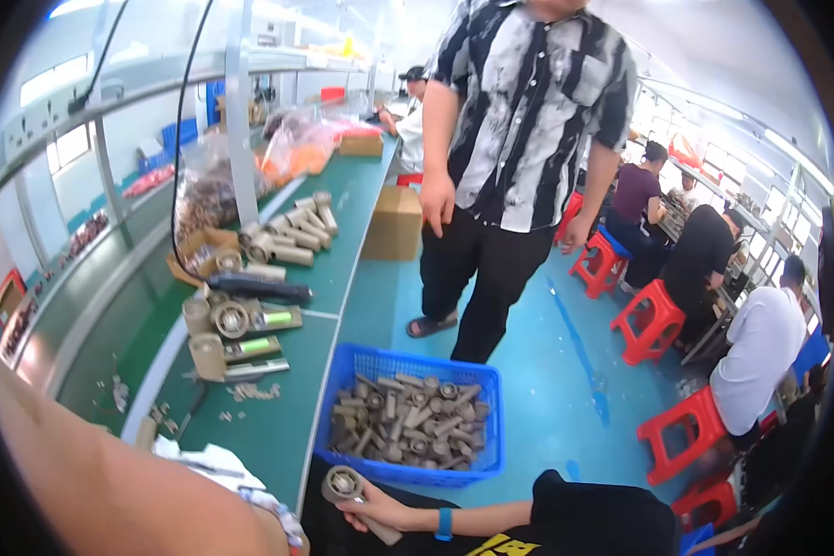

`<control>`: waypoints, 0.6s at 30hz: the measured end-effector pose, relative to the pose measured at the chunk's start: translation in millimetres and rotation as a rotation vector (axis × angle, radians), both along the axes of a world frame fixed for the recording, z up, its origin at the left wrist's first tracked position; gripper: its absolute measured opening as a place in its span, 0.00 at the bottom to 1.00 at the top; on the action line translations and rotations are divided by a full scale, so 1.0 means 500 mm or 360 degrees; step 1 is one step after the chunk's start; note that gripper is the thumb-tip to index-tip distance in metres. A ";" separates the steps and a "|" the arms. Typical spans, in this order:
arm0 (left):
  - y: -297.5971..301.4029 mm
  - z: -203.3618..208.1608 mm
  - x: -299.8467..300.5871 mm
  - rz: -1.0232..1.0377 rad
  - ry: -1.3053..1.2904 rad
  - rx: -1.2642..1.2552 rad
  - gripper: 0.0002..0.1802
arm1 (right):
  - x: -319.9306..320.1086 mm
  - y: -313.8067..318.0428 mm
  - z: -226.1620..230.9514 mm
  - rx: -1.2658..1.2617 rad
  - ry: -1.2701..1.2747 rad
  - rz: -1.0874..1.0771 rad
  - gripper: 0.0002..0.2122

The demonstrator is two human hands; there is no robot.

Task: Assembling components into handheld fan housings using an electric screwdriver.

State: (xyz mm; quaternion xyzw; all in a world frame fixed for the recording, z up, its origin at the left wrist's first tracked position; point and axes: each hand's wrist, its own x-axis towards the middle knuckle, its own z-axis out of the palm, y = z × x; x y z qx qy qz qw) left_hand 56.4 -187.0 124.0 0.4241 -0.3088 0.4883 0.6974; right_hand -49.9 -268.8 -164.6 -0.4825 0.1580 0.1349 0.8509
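Head view, with clock directions read from the picture's middle unless said otherwise: the right hand (pixel 369 508) is holding a grey handheld fan (pixel 343 484) low down, just past six o'clock. Its fingers are closing round the handle, so the fan is lying inside the grasp rather than away from it. The long axis is slanting: the round head is pointing toward half past ten, and the handle's end is jutting out below the hand toward half past four. Read from this hand, the blue basket (pixel 496 417) is sitting near, at one o'clock, and is carrying a jumbled heap of similar grey parts (pixel 412 417); the green surface (pixel 315 361) is stretching away between ten and eleven o'clock.

The right hand is plainly the nearer one, as the left hand is not showing. A bare arm (pixel 111 473) is filling eight o'clock close to the lens; I cannot tell whose it is, nor how the left fingers are standing.

As for writing, a black shirt (pixel 612 519) at five o'clock is bearing yellow lettering (pixel 505 545), cut by the lower edge. On the surface toward half past eight, bright green strips (pixel 278 318), perhaps labels, are showing nothing readable. No brand mark is standing out on the held fan.
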 end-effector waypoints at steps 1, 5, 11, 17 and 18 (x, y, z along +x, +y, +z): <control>-0.008 -0.007 -0.020 -0.0007 0.0048 0.0011 0.25 | -0.002 -0.007 0.002 -0.0011 -0.0036 -0.0016 0.27; -0.008 -0.037 -0.056 -0.0043 0.0252 0.0081 0.23 | 0.019 -0.017 0.004 0.0009 -0.0058 -0.0032 0.24; 0.006 -0.046 -0.061 0.0041 0.0403 0.0054 0.21 | 0.034 -0.023 -0.002 -0.0005 -0.0018 -0.0091 0.23; 0.064 -0.276 -0.136 -0.0481 0.1142 0.1089 0.19 | -0.009 -0.052 0.081 -0.0092 -0.0257 -0.0316 0.18; 0.068 -0.301 -0.156 -0.0622 0.1382 0.1205 0.22 | -0.015 -0.045 0.141 -0.0029 -0.0374 -0.0433 0.29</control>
